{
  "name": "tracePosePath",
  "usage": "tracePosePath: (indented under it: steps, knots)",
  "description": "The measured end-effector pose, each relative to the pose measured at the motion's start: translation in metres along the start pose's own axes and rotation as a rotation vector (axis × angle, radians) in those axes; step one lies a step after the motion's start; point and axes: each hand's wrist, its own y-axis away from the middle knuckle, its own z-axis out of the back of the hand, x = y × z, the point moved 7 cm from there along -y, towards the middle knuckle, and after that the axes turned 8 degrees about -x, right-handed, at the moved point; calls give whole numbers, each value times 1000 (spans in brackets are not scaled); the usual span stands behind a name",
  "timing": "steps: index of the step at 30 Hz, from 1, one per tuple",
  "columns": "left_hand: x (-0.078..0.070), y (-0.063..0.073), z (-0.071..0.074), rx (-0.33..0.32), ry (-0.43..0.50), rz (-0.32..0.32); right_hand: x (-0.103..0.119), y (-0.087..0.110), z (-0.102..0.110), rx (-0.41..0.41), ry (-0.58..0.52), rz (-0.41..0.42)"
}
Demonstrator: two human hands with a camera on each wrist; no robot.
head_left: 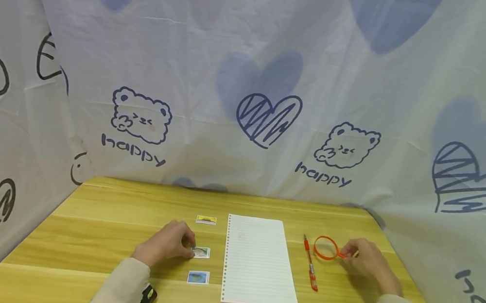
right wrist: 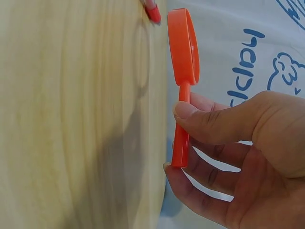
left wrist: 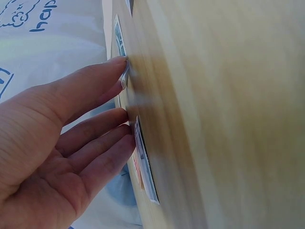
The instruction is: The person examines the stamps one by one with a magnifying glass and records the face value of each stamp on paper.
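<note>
My left hand is at the middle one of a column of stamps. Its thumb and index finger pinch the left edge of this pale green-and-white stamp, and in the left wrist view that edge looks curled up. Beyond it lies a yellow stamp; nearer to me is a blue stamp. On the other side, my right hand holds a red-orange magnifying glass by its handle, between thumb and fingers. The glass is raised off the table, casting a ring-shaped shadow.
A lined sheet of paper with punched holes lies mid-table, a faint mark near its top left. Between it and the magnifying glass is a red pen. Printed cloth hangs behind and beside the wooden table.
</note>
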Motion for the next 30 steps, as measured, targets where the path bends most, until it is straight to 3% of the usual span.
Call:
tracePosePath:
  steps: [12, 30]
  knots:
    - [1, 0, -1, 0, 11, 17, -15, 4, 1, 24, 26, -46]
    - [1, -1, -1, -2, 18, 17, -26, 7, 4, 10, 45, -40]
